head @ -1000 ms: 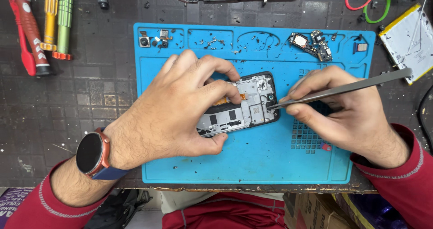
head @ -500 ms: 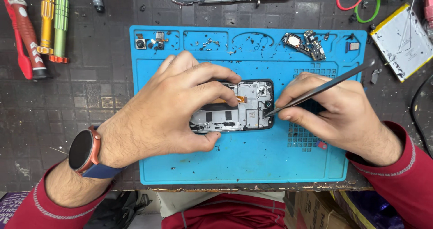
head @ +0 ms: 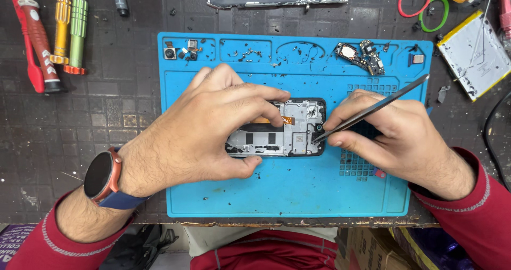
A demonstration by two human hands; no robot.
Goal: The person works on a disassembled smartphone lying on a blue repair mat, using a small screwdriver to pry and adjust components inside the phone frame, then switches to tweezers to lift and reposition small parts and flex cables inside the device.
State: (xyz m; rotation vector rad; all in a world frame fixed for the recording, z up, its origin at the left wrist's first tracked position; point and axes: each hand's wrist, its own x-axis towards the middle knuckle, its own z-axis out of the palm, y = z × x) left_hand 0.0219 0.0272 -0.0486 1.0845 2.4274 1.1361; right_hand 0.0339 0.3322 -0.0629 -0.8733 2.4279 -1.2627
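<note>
Blue repair mat [head: 298, 193], dark gridded workbench [head: 106, 105], scattered screwdrivers [head: 64, 25]

Red sleeves with pale stitched cuffs; round dark watch [head: 101, 175], orange-rimmed, blue strap.

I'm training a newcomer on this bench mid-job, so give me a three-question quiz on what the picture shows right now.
1. True or false: the left hand grips the opened phone on the blue mat.
2. What does the right hand hold? A) screwdriver B) metal tweezers C) brush
3. Fill in: the tweezers' tip meets the phone at its ___ end, as seen in the picture.

Key: 1 true; 2 B; 3 right.
</note>
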